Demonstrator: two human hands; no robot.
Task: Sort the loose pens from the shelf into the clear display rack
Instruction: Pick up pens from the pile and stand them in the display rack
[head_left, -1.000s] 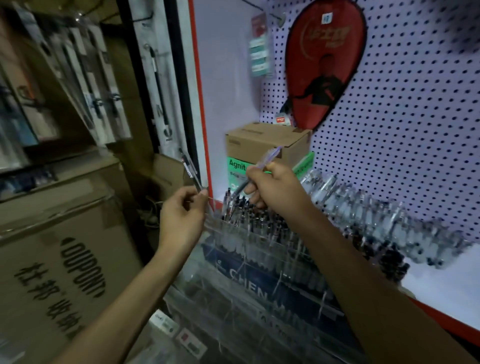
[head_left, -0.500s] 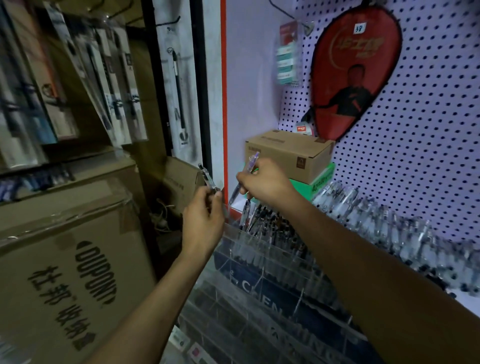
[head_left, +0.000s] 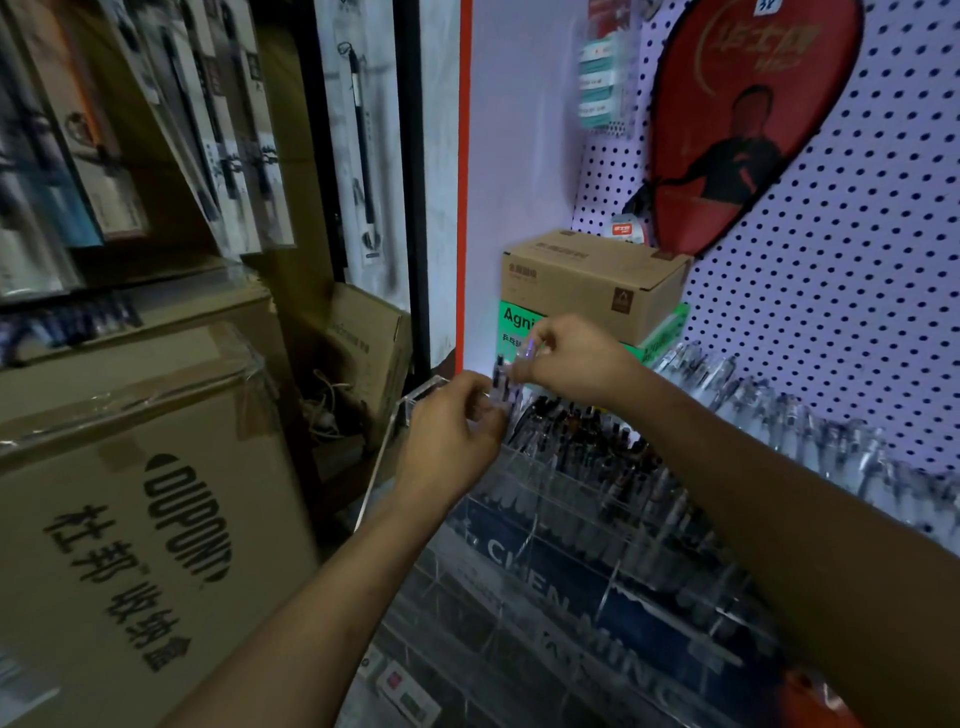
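A tiered clear display rack (head_left: 561, 525) stands in front of me, its top rows packed with several dark-capped pens (head_left: 587, 431). My left hand (head_left: 447, 441) hovers at the rack's top left corner and pinches a dark pen (head_left: 500, 382) that sticks up from its fingers. My right hand (head_left: 571, 358) is just above and to the right, fingers curled round a clear pen (head_left: 529, 349). The two hands nearly touch over the rack's left end. More clear pens (head_left: 789, 421) lie in a row along the shelf to the right.
A brown carton (head_left: 597, 280) sits on a green box (head_left: 514, 322) behind my hands. A white pegboard (head_left: 857, 249) with a red paddle case (head_left: 743, 114) rises at right. Large DUPONT cartons (head_left: 145, 519) and hanging packaged pens (head_left: 228, 130) fill the left side.
My hands have drawn together above the rack's left end. The right hand has pulled its clear pen leftward and lower; the left hand has risen slightly with its dark pen.
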